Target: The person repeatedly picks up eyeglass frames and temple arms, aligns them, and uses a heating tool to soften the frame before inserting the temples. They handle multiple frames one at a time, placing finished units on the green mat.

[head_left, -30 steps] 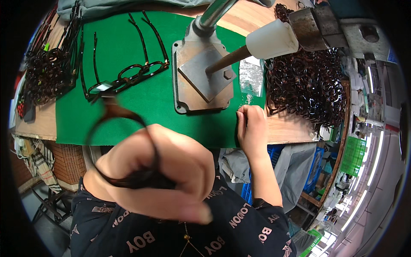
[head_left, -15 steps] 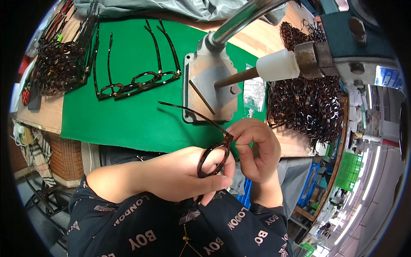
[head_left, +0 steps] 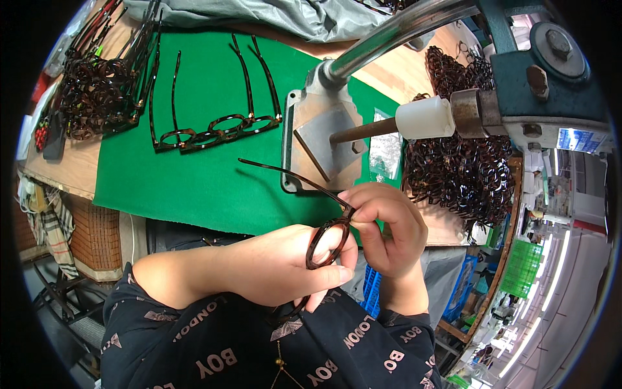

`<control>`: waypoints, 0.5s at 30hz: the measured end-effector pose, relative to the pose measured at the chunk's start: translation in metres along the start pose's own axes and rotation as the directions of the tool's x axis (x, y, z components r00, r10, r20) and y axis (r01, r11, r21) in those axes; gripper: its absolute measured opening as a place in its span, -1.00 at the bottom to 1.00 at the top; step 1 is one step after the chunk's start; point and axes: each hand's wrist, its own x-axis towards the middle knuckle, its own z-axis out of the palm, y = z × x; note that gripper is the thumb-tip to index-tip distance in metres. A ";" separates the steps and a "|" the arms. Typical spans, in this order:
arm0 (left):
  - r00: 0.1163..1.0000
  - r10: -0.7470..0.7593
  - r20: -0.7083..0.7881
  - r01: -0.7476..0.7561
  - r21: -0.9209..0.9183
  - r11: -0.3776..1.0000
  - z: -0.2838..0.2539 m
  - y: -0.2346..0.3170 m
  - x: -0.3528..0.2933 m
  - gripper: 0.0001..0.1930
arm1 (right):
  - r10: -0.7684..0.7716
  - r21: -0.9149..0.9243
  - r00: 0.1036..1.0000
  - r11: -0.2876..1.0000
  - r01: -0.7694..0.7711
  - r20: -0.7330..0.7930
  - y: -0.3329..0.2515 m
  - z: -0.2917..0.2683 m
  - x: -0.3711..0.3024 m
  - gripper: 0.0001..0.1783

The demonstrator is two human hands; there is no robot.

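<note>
A dark tortoiseshell eyeglass frame is held in front of my body, one round rim turned up and the other partly hidden low behind my fingers. My left hand is closed around its front, thumb pressed by the rim. At the hinge corner, the fingertips of my right hand pinch the frame; whether they hold a tiny part as well is hidden. One temple arm stretches away over the green mat. Just beyond stands a press with a metal base and a rod ending over a small plate.
Two similar eyeglass frames lie on the mat at the back left. Piles of frames stand at the left and right. A clear bag of tiny bits lies right of the press base. Grey cloth covers the far edge.
The view has shifted slightly, so the press and mat sit a little differently in it. Both hands keep their grip on the eyeglass frame, with only a slight shift of the right fingers.
</note>
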 end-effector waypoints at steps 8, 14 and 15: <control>1.000 0.007 0.011 -0.007 -0.001 1.000 0.000 0.002 -0.002 -0.87 | 0.181 0.242 0.982 0.956 -0.163 -0.052 0.000 0.005 -0.006 -0.91; 0.999 -0.018 0.038 0.018 -0.005 1.000 0.001 0.005 -0.002 -0.86 | 0.170 0.290 0.985 0.942 -0.168 0.017 0.000 -0.002 -0.002 -0.92; 0.999 -0.023 0.037 0.024 -0.011 1.000 0.001 0.005 -0.003 -0.86 | 0.166 0.304 0.985 0.937 -0.171 0.042 0.001 -0.004 0.000 -0.92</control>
